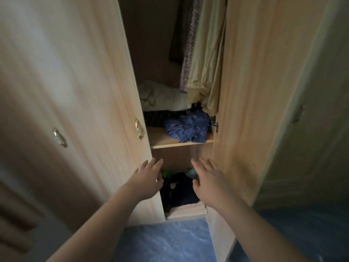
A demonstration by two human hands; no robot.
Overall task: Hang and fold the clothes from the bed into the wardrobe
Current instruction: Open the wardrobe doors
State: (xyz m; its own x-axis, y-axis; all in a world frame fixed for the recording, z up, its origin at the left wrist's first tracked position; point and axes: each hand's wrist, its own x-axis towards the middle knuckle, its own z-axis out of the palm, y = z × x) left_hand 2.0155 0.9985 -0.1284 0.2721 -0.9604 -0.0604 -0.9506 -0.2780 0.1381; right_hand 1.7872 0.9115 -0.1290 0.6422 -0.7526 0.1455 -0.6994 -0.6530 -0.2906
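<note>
— Blue floor (pixel 166 241) underfoot, running up to the foot of the wardrobe (pixel 186 211).
— And your hands?
— Both are stretched out with straight, loose fingers, and both are empty. My left hand (pixel 149 178) is at the edge of the left door (pixel 85 91) (whether it truly touches, I cannot tell). My right hand (pixel 209 180) hovers before the opening, just beside the right door (pixel 251 91).
— Any writing?
— A small mark on the left door's handle (pixel 138 131), too blurred to read.
— Where are the clothes?
— Just past my hands, a dark heap (pixel 181 190) fills the bottom compartment. On the shelf (pixel 164 139) above, a crumpled blue dotted garment (pixel 188 127) sits at the right front, with a pale bundle (pixel 160 97) behind it. Higher up hang a beige garment (pixel 205 53), a purple patterned one (pixel 190 44) and a dark one (pixel 181 29).
</note>
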